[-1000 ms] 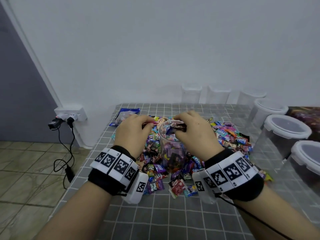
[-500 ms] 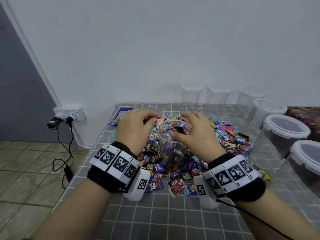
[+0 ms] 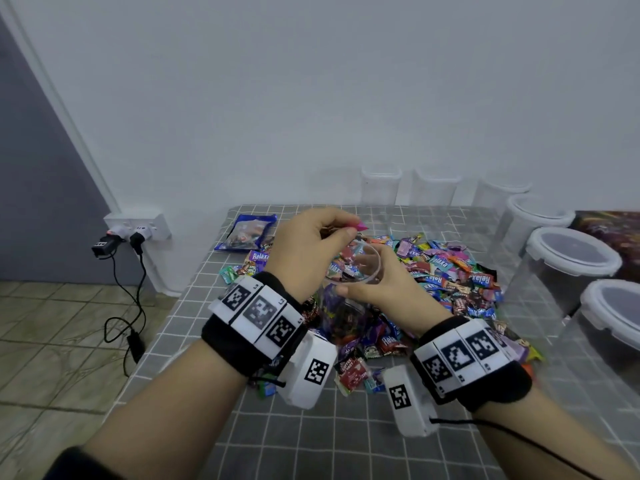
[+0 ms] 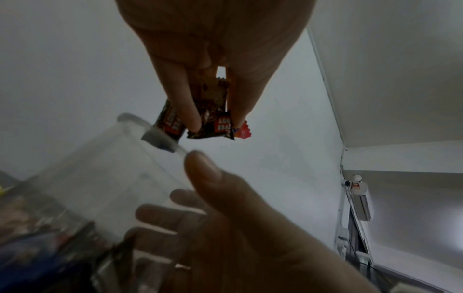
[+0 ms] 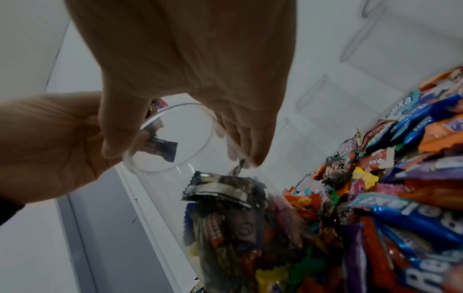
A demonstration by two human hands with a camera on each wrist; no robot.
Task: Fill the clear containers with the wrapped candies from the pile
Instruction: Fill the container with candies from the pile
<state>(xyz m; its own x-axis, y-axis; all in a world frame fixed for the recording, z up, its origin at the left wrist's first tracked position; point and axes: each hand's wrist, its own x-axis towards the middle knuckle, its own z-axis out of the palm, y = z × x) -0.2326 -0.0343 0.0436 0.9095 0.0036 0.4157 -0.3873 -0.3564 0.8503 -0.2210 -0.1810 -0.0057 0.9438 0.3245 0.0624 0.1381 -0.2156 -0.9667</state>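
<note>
- Centrally in the head view, the left hand (image 3: 306, 251) hung above the mouth of an open clear container (image 3: 349, 289), fingers curled on a few wrapped candies (image 3: 360, 226); only a pink wrapper tip showed there past the fingertips.
- Left wrist view gave what the head view hid: dark brown wrappers with red labels (image 4: 213, 119) pinched between thumb and fingers, plus a red wrapper edge at the right, all just above the container's rim (image 4: 155, 136).
- Right hand (image 3: 388, 289) gripped the container near its top, thumb on the near side, fingers wrapped round the far wall.
- Right wrist view looked down at the rim (image 5: 172, 136) and showed the thumb (image 5: 117, 126) and fingers (image 5: 250, 142) clamped on it from either side; candies filled the lower part of the container, blurred.
- Container stood in the candy pile (image 3: 450, 278), which spread across the grey checked tablecloth (image 3: 311, 438) at mid frame.
- Lidded clear containers (image 3: 571, 261) lined the right edge of the head view; more clear ones (image 3: 381, 185) stood along the wall at the table's far side.
- Upper left of the pile: a blue packet (image 3: 246, 233). Far left: a wall socket with plugs and a dangling cable (image 3: 135, 233).
</note>
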